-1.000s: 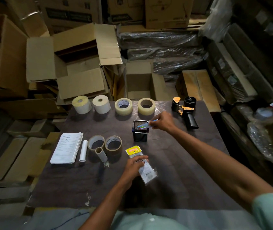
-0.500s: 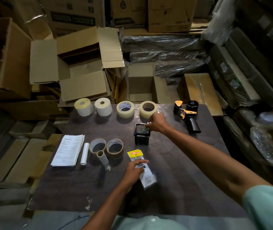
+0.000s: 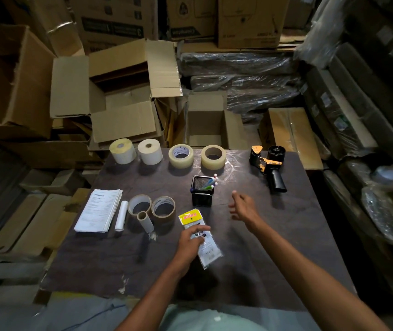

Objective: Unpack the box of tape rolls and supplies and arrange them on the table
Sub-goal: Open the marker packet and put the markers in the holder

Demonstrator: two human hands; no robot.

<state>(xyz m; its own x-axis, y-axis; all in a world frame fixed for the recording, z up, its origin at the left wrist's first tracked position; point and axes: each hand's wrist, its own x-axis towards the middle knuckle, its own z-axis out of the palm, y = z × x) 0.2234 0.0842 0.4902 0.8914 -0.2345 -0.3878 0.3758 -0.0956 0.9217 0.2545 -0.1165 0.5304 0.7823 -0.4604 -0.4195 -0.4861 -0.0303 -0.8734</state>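
Note:
On the dark table (image 3: 274, 247) my left hand (image 3: 190, 240) presses on a clear plastic packet with a yellow header (image 3: 190, 216). My right hand (image 3: 243, 207) hovers open and empty just right of a black mesh pen cup (image 3: 201, 198) that holds several pens (image 3: 211, 182). Along the far edge stand two white label rolls (image 3: 122, 151) (image 3: 150, 151) and two clear tape rolls (image 3: 181, 156) (image 3: 213, 156). Two brown tape rolls (image 3: 140, 205) (image 3: 163, 209) and a cardboard core (image 3: 144, 220) lie at mid-left.
A black and orange tape dispenser (image 3: 268, 167) lies at the far right. A stack of papers (image 3: 100, 210) and a small white roll (image 3: 122, 216) sit at the left. Open cardboard boxes (image 3: 123, 91) and wrapped bundles (image 3: 238, 68) crowd the space behind the table.
My right hand put the pens into the mesh cup, let go and drew back toward me. My left hand stayed on the packet.

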